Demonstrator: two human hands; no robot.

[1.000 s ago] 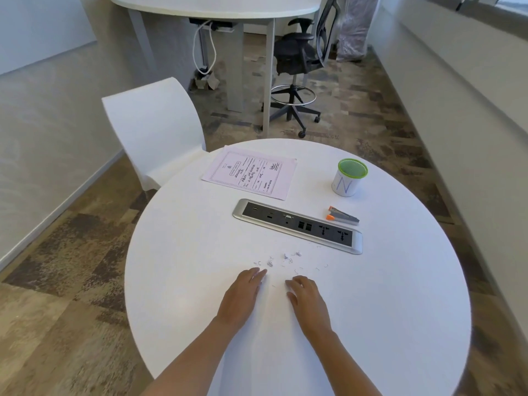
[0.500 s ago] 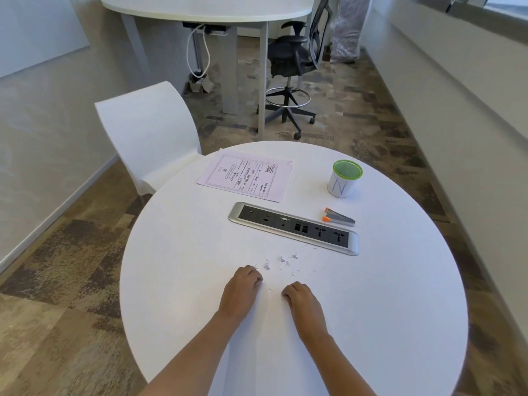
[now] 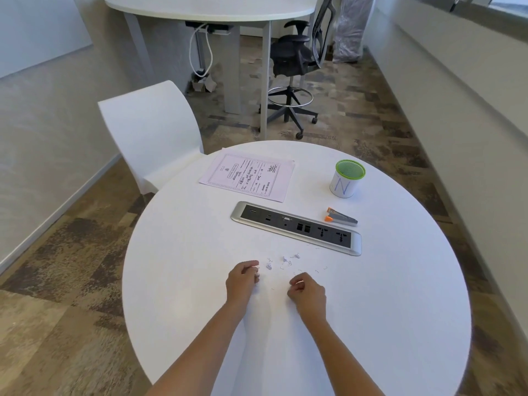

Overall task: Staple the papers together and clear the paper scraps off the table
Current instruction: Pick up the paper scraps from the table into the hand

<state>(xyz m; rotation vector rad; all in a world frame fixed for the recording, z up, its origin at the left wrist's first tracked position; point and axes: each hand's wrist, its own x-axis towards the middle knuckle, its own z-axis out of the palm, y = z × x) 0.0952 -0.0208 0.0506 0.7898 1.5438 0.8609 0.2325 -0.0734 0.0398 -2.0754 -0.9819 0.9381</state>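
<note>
Small paper scraps (image 3: 284, 260) and bent staples lie scattered on the round white table (image 3: 400, 295), just beyond my hands. My left hand (image 3: 242, 282) has its fingers curled and pinches a few white scraps at its fingertips. To the right, my right hand (image 3: 308, 294) rests on the table with fingers curled and thumb against forefinger; nothing shows between them. The printed papers (image 3: 248, 177) lie flat at the far left of the table. A grey and orange stapler (image 3: 341, 218) lies at the far right, out of reach of both hands.
A silver power socket strip (image 3: 297, 227) is set into the table between the scraps and the papers. A white cup with a green rim (image 3: 345, 180) stands behind the stapler. A white chair (image 3: 151, 130) is at the table's far left; an office chair (image 3: 294, 61) stands beyond.
Both hands lay flat on the table with straight fingers; now the fingers of both are curled in, and the left fingertips have closed on scraps. The view has shifted slightly.
</note>
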